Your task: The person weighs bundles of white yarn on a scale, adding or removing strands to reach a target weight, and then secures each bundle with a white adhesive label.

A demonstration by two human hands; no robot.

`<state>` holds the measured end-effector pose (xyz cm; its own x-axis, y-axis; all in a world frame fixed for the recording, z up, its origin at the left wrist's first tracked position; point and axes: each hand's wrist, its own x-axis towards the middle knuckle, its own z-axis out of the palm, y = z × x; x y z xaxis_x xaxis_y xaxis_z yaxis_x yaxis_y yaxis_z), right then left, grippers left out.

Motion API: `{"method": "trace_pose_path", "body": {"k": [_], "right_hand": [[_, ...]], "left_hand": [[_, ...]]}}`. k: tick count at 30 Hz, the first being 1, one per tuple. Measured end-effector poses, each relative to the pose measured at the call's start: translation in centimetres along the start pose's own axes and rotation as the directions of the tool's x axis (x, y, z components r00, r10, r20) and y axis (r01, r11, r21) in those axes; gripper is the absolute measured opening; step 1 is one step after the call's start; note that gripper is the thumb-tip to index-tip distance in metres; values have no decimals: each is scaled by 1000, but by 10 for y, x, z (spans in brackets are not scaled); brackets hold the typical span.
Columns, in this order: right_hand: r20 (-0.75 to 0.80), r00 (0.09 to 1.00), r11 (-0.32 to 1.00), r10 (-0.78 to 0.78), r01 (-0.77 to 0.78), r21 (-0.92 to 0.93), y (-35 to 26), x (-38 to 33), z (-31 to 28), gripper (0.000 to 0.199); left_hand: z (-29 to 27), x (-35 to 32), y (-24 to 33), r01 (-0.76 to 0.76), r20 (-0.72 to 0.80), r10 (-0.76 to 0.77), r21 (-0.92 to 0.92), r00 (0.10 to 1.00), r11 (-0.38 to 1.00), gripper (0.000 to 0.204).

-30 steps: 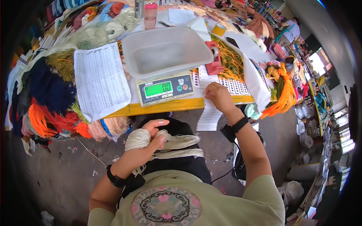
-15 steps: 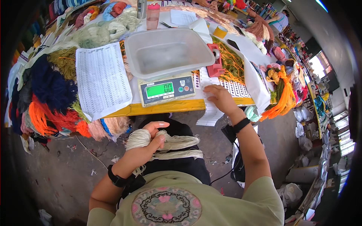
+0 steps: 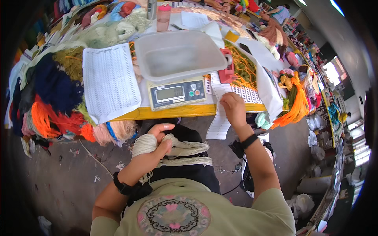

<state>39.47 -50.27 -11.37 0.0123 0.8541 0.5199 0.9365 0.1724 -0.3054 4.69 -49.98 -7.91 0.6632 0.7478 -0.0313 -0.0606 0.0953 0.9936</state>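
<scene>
Yarn (image 3: 187,146) across lap, nearer than table (image 3: 136,114). Left hand (image 3: 156,152) curled closed round yarn. Right hand (image 3: 235,111) half curled, fingertips at strip (image 3: 217,126) over table edge; cannot tell if pinched. Scale (image 3: 178,94) left of it, tub (image 3: 185,75) on top.

Left hand (image 3: 156,154) around cream yarn (image 3: 143,144), right hand (image 3: 235,110) at a white paper strip (image 3: 219,126)

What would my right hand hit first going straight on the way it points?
Your right hand would likely meet the red tape dispenser, just beyond the label strip; height is unclear.
</scene>
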Motion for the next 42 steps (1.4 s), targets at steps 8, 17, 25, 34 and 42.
{"method": "trace_pose_path", "body": {"k": [8, 17, 25, 34, 42], "right_hand": [[614, 754, -45, 233, -622, 782, -172, 2, -25, 9], [563, 820, 276, -102, -520, 808, -190, 5, 3, 29], [578, 816, 558, 4, -482, 675, -206, 18, -26, 29], [474, 812, 479, -340, -284, 830, -191, 22, -24, 28], [403, 904, 523, -143, -277, 806, -190, 10, -20, 24]], "left_hand": [[4, 9, 3, -171, 138, 201, -206, 970, 964, 59], [-11, -6, 17, -196, 47, 196, -4, 979, 981, 58], [-20, -7, 17, -426, 23, 566, 684, 824, 593, 15], [-30, -14, 51, -95, 122, 49, 405, 991, 909, 26], [-17, -25, 55, -16, 104, -7, 211, 995, 977, 21]]}}
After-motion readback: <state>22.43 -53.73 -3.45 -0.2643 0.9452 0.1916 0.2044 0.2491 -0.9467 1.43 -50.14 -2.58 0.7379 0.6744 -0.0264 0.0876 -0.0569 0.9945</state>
